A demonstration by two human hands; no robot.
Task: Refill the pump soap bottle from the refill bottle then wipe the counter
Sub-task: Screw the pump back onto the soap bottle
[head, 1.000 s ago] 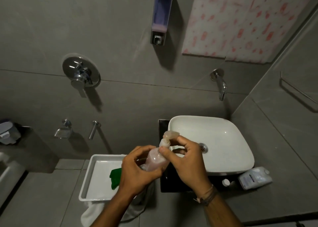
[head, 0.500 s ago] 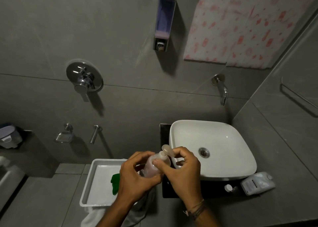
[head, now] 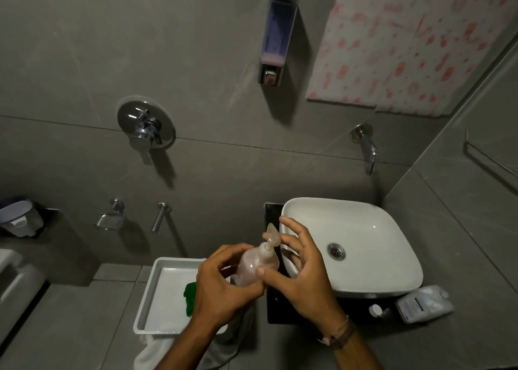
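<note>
A clear pump soap bottle (head: 253, 266) with pinkish liquid tilts to the right in front of me, its pump head (head: 272, 236) on top. My left hand (head: 221, 288) grips the bottle's body from the left. My right hand (head: 302, 274) rests its thumb on the bottle's right side, with the fingers spread beside the pump and off it. The white refill bottle (head: 423, 303) lies on its side on the dark counter (head: 276, 309) at the right, and its small cap (head: 375, 310) sits next to it. A green cloth (head: 190, 296) lies in the white tray (head: 152, 299).
A white basin (head: 372, 229) sits on the counter under a wall tap (head: 368, 152). A wall soap dispenser (head: 277, 39) hangs above. A white towel (head: 151, 350) hangs below the tray. Shower mixer (head: 145, 128) and a small bin (head: 19, 218) are at the left.
My right hand has let go of the pump collar and spread its fingers. The bottle has stayed in my left hand, and the view has tilted slightly.
</note>
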